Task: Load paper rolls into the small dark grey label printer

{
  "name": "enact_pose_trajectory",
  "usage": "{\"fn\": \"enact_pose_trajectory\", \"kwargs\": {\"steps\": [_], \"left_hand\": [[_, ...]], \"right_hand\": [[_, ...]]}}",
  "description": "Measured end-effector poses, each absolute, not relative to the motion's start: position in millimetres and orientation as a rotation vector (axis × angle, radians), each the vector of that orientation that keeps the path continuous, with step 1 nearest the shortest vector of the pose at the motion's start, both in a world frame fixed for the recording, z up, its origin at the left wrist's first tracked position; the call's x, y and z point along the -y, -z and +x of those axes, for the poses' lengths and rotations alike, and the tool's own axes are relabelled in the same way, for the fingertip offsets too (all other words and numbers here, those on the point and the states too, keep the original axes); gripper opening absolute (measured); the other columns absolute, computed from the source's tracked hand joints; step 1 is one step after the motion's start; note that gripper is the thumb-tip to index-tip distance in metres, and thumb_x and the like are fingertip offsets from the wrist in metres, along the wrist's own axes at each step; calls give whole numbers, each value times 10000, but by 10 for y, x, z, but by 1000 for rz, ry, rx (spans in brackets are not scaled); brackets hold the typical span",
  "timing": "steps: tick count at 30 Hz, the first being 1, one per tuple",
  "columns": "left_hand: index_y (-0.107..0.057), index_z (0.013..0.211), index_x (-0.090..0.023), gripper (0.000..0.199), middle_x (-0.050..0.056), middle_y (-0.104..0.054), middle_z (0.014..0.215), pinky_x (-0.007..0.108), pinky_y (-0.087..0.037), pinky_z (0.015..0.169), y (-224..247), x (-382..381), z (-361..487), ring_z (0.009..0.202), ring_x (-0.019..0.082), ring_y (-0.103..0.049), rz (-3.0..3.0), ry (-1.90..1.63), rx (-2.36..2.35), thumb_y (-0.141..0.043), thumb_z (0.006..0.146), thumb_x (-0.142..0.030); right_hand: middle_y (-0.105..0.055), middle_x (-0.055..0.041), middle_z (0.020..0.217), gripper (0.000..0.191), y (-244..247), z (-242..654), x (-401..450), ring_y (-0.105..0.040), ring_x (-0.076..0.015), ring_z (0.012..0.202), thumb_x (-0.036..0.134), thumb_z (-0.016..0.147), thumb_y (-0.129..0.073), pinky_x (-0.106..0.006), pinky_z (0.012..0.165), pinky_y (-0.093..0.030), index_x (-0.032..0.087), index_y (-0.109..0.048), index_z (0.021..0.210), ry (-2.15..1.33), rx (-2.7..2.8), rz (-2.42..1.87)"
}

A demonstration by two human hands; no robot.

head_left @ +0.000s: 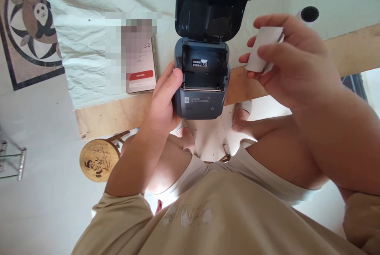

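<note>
My left hand (166,98) grips the left side of a dark label printer (200,106), thumb on its upper edge. The printer's black lid (209,5) is swung fully open, and its inner compartment shows a small label with printing; no paper roll shows in it. To the right of the printer, my right hand (293,53) holds a curled piece of white paper (264,49) between thumb and fingers, apart from the printer. Its back edge looks layered, partly hidden by the fingers.
A phone (141,75) with a lit screen lies left of the printer on the pale cloth (86,49). A white roll with a dark core (308,14) stands behind my right hand. The wooden table edge (118,114) runs in front, and a round stool (99,160) is below left.
</note>
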State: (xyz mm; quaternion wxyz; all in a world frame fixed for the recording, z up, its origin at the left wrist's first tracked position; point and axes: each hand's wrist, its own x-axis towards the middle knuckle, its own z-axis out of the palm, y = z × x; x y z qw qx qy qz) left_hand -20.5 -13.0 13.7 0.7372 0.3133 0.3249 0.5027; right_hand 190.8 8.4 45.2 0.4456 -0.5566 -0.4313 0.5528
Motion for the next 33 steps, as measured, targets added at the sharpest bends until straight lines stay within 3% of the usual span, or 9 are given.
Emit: {"fn": "enact_pose_trajectory", "kwargs": {"steps": [2, 5, 10, 13, 17, 21, 24, 28, 33], "left_hand": [[-633, 1008, -171, 290, 57, -705, 1043, 320, -523, 1006, -115, 121, -209, 1236, 224, -598, 702, -1102, -714, -542, 892, -421], [-639, 1018, -185, 310, 39, -710, 985, 324, -546, 970, -96, 117, -208, 1175, 224, -634, 750, -1105, -727, -581, 870, -451], [-646, 1044, -210, 279, 0, -682, 944, 339, -531, 989, -143, 144, -161, 1255, 222, -590, 807, -1145, -867, -484, 920, -400], [-639, 1086, -228, 317, 17, -679, 1008, 347, -538, 981, -158, 153, -156, 1276, 240, -573, 843, -1149, -859, -511, 901, -451], [-649, 1034, -240, 303, 35, -689, 1028, 327, -558, 958, -153, 151, -194, 1242, 245, -597, 857, -1112, -837, -612, 847, -476], [-648, 976, -231, 259, 28, -685, 1023, 314, -557, 960, -172, 160, -204, 1246, 248, -595, 826, -1113, -803, -634, 842, -453], [-643, 1004, -221, 254, 28, -684, 1033, 318, -556, 961, -187, 173, -187, 1252, 238, -588, 804, -1131, -774, -607, 866, -431], [-621, 1088, -217, 303, 29, -693, 986, 318, -559, 932, -178, 174, -195, 1164, 222, -628, 804, -1128, -710, -643, 841, -391], [-605, 1119, -255, 407, -14, -678, 966, 249, -527, 789, -122, 152, -250, 938, 159, -649, 916, -1118, -745, -752, 742, -298]], "right_hand": [[-605, -4, 1016, 453, -496, 1886, -18, -651, -100, 818, 135, 754, -577, -214, 610, -537, 287, -576, 1181, -1169, 1283, -1343], [-516, 31, 1350, 561, -510, 1858, 38, -618, -145, 1085, 103, 798, -518, -267, 818, -576, 317, -521, 1316, -677, 1673, -1196], [-571, 34, 1333, 590, -443, 1754, 20, -625, -144, 1117, 110, 788, -544, -276, 980, -547, 287, -473, 1346, -360, 1991, -918], [-618, 27, 1266, 559, -448, 1632, 38, -646, -138, 1097, 87, 736, -585, -236, 886, -558, 249, -493, 1263, -163, 2088, -1036], [-678, 9, 1097, 351, -435, 1513, 45, -688, -160, 961, 118, 732, -594, -276, 682, -533, 243, -533, 1055, -41, 2081, -1248], [-686, 31, 1134, 199, -383, 1509, 5, -677, -162, 1027, 64, 744, -562, -311, 769, -530, 222, -552, 864, 29, 2074, -1121], [-694, 18, 1001, 153, -378, 1542, 4, -656, -159, 920, 65, 731, -593, -325, 768, -498, 208, -567, 778, 71, 2071, -1009], [-638, 13, 821, 144, -387, 1546, 96, -560, -126, 728, 103, 718, -605, -308, 668, -421, 218, -577, 801, 106, 2083, -849], [-658, 57, 814, 90, -368, 1504, 233, -584, -124, 778, 243, 789, -642, -321, 696, -360, 239, -560, 825, 50, 2204, -768]]}}
